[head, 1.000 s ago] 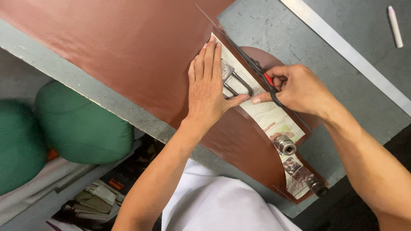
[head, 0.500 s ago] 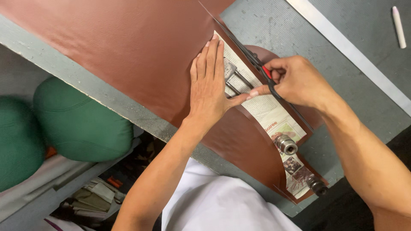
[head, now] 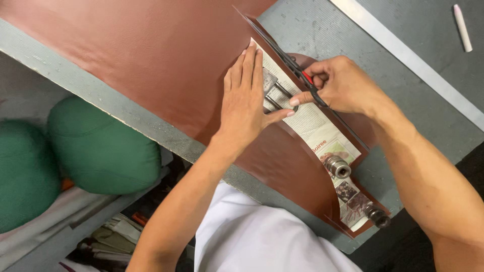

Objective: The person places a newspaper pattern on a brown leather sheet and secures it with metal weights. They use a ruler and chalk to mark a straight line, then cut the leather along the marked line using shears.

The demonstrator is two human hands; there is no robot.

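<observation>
A large sheet of brown leather (head: 151,65) lies across the grey table (head: 383,85). My left hand (head: 247,100) presses flat on it, fingers together, next to a strip of printed paper (head: 317,126) laid as a pattern. My right hand (head: 343,83) grips black scissors (head: 290,63) with a red mark on the handle, their blades running along the paper's far edge through the leather. A small metal clip-like weight (head: 275,90) rests on the paper between my two hands.
Two cylindrical metal weights (head: 337,166) (head: 378,215) hold down the paper's near end. A long metal ruler (head: 413,60) and a white chalk stick (head: 462,27) lie on the table at the right. Green cushions (head: 101,146) sit below the table's left edge.
Both hands and the scissors keep nearly the same place along the paper's edge; the view has shifted slightly.
</observation>
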